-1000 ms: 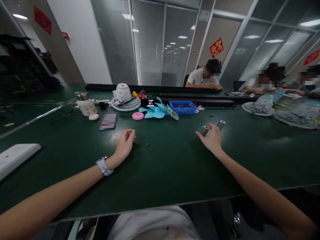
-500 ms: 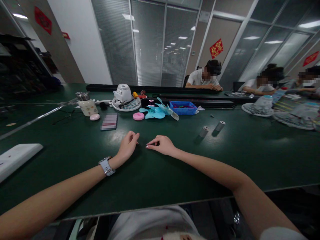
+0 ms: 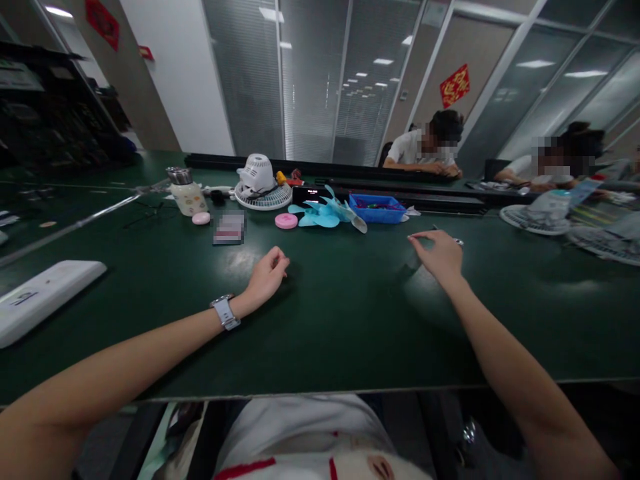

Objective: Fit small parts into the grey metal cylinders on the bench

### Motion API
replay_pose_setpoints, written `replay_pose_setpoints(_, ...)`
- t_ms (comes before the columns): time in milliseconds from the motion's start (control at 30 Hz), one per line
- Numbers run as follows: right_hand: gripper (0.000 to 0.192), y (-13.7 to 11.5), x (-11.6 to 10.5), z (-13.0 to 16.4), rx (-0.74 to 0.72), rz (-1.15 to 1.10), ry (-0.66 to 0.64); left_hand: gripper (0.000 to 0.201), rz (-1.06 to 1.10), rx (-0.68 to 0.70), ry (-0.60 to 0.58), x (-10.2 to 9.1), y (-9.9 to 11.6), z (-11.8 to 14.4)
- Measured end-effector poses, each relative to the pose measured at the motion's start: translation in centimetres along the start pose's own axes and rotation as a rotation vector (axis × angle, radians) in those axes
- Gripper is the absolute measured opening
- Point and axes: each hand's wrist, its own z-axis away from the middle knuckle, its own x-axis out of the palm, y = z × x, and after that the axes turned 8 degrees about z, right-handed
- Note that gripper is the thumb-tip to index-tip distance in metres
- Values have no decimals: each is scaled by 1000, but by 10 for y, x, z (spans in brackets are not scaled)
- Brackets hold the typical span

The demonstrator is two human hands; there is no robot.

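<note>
**You're reaching wide over the bench (image 3: 330,333)**

Your left hand (image 3: 269,277) is curling loosely, contents hidden. Beyond, a pink disc (image 3: 286,221), blue fan blades (image 3: 325,212) and a blue tray (image 3: 377,214) are sitting. Your right hand (image 3: 410,238) is pinching inward, its grip unclear; a metal cylinder (image 3: 459,242) is peeking out behind.

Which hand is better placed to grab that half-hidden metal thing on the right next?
Probably the right hand: it appears right beside the metal thing, partly hiding it, while the left hand is well away across the green table.
</note>
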Motion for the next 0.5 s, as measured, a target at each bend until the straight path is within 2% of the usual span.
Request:
replay_pose_setpoints(67, 32, 13, 4, -2, 85, 24, -96, 13, 19, -3, 5, 0, 1, 0)
replay_pose_setpoints(167, 31, 18, 8, -1, 140, 2, -196, 9, 42, 15, -4, -2, 0, 0)
replay_pose_setpoints(367, 26, 30, 5, -4, 223, -120, -178, 9, 36, 42, -26, -3, -9, -3)
replay_pose_setpoints(500, 26, 43, 2, -6, 191, -161, -249, 8, 50, 50, -9, -1, -11, -4)
